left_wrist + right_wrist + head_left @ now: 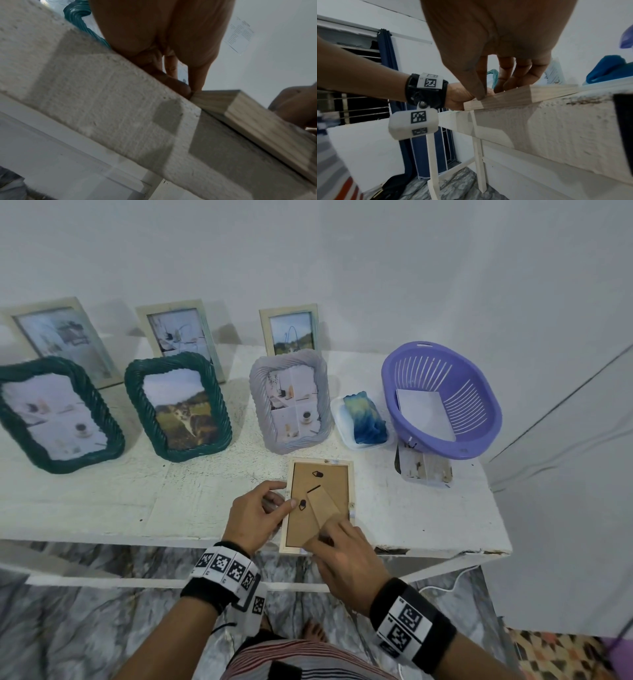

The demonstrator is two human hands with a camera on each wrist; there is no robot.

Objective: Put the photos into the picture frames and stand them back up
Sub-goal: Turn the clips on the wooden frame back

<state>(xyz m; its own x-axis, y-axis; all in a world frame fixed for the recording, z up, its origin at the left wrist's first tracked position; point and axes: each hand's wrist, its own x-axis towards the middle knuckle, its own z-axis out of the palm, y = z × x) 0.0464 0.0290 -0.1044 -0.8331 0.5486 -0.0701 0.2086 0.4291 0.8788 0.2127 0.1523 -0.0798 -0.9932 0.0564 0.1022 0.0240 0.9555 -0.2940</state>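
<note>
Lying face-down at the table's (205, 508) front edge, the wooden frame (291, 539) is gripped along its left side by the left hand (255, 517), while the right hand (346, 563) pinches its cardboard stand (323, 505).

Materials and finish, as you see them:
Your face-down frame (350, 474) is pale raw-looking wood, matt, with a brown fibreboard backing (301, 525), a cardboard-like easel flap (323, 505) and small dark turn clips (317, 474). The table (137, 494) is white-painted with a rough, grainy texture, chipped at the front edge. Two green frames (219, 412) look glossy with a twisted rope-like moulding; the grey one (260, 392) has the same pattern, duller. The basket (479, 392) is smooth purple plastic, holding white paper (426, 412). The wrist bands (442, 631) are black fabric. The floor (85, 618) looks like polished marble.
</note>
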